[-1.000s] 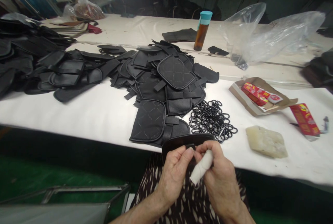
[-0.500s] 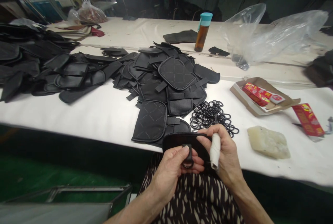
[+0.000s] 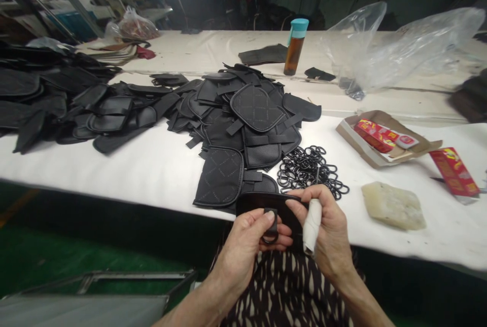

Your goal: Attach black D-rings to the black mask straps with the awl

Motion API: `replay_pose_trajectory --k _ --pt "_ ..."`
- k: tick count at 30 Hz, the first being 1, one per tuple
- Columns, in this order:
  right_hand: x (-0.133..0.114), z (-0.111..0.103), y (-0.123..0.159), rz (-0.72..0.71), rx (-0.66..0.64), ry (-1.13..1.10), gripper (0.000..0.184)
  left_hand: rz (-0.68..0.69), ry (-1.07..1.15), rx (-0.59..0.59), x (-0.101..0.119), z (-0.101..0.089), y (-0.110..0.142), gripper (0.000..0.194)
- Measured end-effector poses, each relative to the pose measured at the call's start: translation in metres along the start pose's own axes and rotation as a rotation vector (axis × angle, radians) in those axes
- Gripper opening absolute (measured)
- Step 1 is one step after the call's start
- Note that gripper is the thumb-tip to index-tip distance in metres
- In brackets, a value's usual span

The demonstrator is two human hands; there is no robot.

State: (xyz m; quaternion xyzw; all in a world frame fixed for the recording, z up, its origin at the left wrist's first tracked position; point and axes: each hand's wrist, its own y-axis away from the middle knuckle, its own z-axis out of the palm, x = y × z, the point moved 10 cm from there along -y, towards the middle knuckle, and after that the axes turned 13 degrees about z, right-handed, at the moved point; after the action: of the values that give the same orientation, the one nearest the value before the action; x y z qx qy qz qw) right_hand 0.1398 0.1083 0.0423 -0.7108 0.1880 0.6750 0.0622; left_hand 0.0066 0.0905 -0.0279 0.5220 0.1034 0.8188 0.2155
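My left hand [image 3: 247, 235] is closed, with the thumb pinching a short black strap [image 3: 270, 221] against the fingers. A black ring [image 3: 270, 239] hangs in the strap's lower end. Behind the strap is a dark, round-cornered black panel [image 3: 249, 203], held over my lap at the table's edge. My right hand [image 3: 329, 220] grips the panel's right side between thumb and fingertips. In the same hand sits a white-wrapped tool [image 3: 312, 223]; its working tip cannot be made out for certain. Just beyond the right hand lies a pile of black metal rings [image 3: 304, 165].
Stacked black panels [image 3: 258, 106] cover the middle and left of the white table [image 3: 167, 170]. To the right are a yellowish block [image 3: 393, 205], an open cardboard box [image 3: 380, 139] and a red packet [image 3: 454, 172]. Farther back stand a bottle [image 3: 296, 48] and clear plastic bags [image 3: 418, 48].
Both hands keep their hold, shifting only slightly. The strap and ring have moved a little to the left, and the white-wrapped tool sits slightly lower. The camera's view has moved a bit.
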Motion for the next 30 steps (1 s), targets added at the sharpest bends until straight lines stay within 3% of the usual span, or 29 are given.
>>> replay_pose_trajectory --k 11,22,26,30 --pt "-0.014 -0.003 -0.006 -0.039 0.002 0.008 0.017 0.071 -0.052 -0.039 0.016 0.005 -0.008 0.027" --pt "0.0 0.002 -0.016 -0.041 -0.1 0.065 0.016 0.099 -0.07 -0.008 0.01 -0.002 -0.019 0.026" --pt "-0.007 -0.013 -0.013 -0.103 -0.056 0.046 0.017 0.088 -0.039 0.02 0.012 -0.003 -0.019 0.024" --pt "-0.012 -0.045 -0.002 -0.154 0.054 0.103 0.019 0.078 -0.04 0.023 0.012 -0.004 -0.019 0.024"
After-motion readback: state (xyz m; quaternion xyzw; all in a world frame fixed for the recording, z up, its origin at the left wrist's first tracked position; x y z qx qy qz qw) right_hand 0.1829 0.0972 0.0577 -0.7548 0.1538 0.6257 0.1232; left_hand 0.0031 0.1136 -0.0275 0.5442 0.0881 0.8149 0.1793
